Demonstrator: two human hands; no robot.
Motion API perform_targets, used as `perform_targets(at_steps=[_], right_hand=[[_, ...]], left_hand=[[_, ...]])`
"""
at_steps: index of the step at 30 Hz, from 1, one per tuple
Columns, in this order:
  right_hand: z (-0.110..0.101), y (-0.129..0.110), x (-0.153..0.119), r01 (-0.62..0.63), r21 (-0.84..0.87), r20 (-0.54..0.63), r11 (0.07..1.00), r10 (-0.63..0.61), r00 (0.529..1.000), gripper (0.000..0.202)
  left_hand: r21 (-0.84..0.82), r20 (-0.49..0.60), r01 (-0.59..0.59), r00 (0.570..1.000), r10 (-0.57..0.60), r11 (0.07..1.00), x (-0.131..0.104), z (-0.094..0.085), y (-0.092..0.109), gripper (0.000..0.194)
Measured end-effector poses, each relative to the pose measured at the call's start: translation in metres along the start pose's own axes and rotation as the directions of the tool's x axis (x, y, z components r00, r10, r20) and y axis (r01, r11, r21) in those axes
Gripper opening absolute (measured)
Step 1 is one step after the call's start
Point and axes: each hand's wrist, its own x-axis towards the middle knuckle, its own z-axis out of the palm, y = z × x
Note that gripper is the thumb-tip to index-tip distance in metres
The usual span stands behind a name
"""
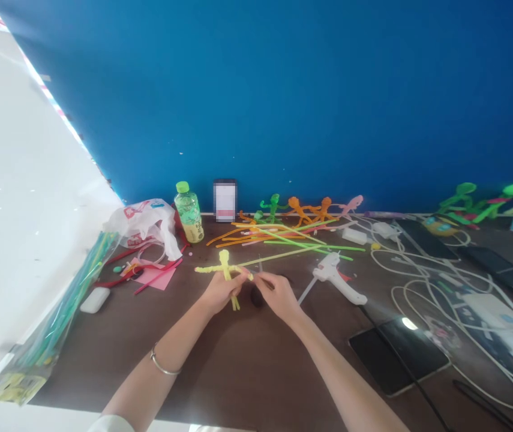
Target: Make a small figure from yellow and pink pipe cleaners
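Observation:
A yellow pipe-cleaner figure (224, 259) stands upright over the table, with a rounded head, an arm out to the left and two legs hanging down. My left hand (221, 290) is closed round its body, thumb and fingers pinching near the right arm. Close beside it, my right hand (278, 293) pinches at the tip of that arm; what lies between its fingertips is too small to make out. Behind the hands lie loose green, yellow and orange pipe cleaners (301, 246).
Right of my hands lie a white glue gun (337, 279), a black tablet (398, 354) and tangled white cables. A green-capped bottle (189, 216), a propped phone (225, 201) and orange figures (299, 210) stand near the blue wall. Left are a plastic bag (148, 222) and bagged pipe cleaners (65, 306).

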Motion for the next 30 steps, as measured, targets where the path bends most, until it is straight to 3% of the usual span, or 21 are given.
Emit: perform_targets(at_steps=[8, 11, 14, 16, 19, 23, 26, 30], right_hand=[[0.020, -0.008, -0.002, -0.126, 0.269, 0.080, 0.955, 0.108, 0.991, 0.035], [0.020, -0.014, -0.007, -0.096, 0.160, 0.088, 0.982, 0.083, 0.993, 0.033], [0.011, -0.019, -0.011, 0.015, -0.112, 0.014, 0.994, -0.013, 1.000, 0.025], [0.001, -0.020, -0.011, 0.099, -0.201, -0.050, 0.974, -0.111, 0.993, 0.023], [-0.013, -0.017, -0.006, 0.149, -0.099, -0.112, 0.984, -0.159, 0.981, 0.026], [-0.021, -0.010, 0.003, -0.108, 0.229, -0.049, 0.967, 0.122, 0.991, 0.023], [-0.017, -0.005, 0.009, -0.338, 0.441, 0.149, 0.831, 0.303, 0.941, 0.017], [0.000, -0.003, 0.008, -0.501, 0.455, 0.318, 0.736, 0.391, 0.864, 0.009]], left_hand=[[-0.001, -0.131, -0.077, 0.988, 0.076, 0.997, 0.000, 0.010, -0.007, 0.033], [0.138, -0.249, -0.067, 0.963, 0.100, 0.988, 0.000, 0.011, -0.008, 0.033], [0.325, -0.297, -0.016, 0.948, 0.118, 0.946, 0.000, 0.008, -0.007, 0.031], [0.388, -0.258, -0.013, 0.958, 0.122, 0.922, 0.000, 0.007, -0.004, 0.031], [0.394, -0.133, -0.058, 0.984, 0.119, 0.917, -0.002, 0.006, 0.003, 0.030], [0.315, 0.092, -0.006, 0.995, -0.024, 0.949, -0.006, 0.006, 0.010, 0.028], [0.118, 0.266, 0.114, 0.953, -0.142, 0.986, -0.007, 0.004, 0.009, 0.027], [-0.122, 0.351, 0.242, 0.918, -0.186, 0.963, -0.007, 0.004, 0.004, 0.028]])
